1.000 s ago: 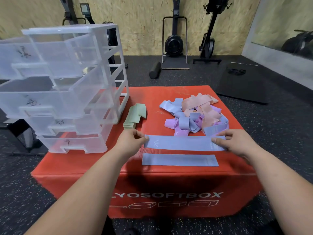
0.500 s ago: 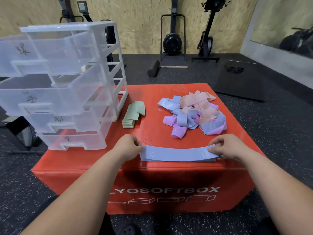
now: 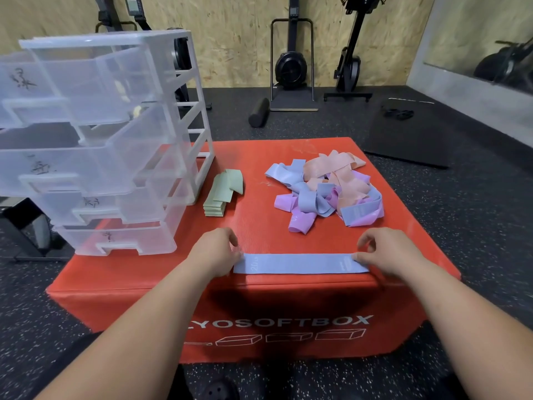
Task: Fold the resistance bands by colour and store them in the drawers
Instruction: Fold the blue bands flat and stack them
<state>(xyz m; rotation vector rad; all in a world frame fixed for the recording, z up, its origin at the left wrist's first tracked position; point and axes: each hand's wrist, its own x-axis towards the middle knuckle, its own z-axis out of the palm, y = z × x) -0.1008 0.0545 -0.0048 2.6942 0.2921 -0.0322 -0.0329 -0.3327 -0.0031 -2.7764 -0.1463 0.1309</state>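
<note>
Reaches both bare forearms forward from the lower corners, angled inward. Pinches the left end of the blue band (image 3: 300, 264) with the left hand (image 3: 215, 252), knuckles up, fingers curled under. Pinches the right end with the right hand (image 3: 386, 252), thumb laid on top, index finger arched above it. Holds both hands level, well apart, palms down, wrists straight.

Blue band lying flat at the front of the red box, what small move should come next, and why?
Probably fold it in half, one end onto the other. The flat light-blue fabric resistance band lies straight along the front edge of the red soft box, left hand and right hand each pinching an end.
</note>
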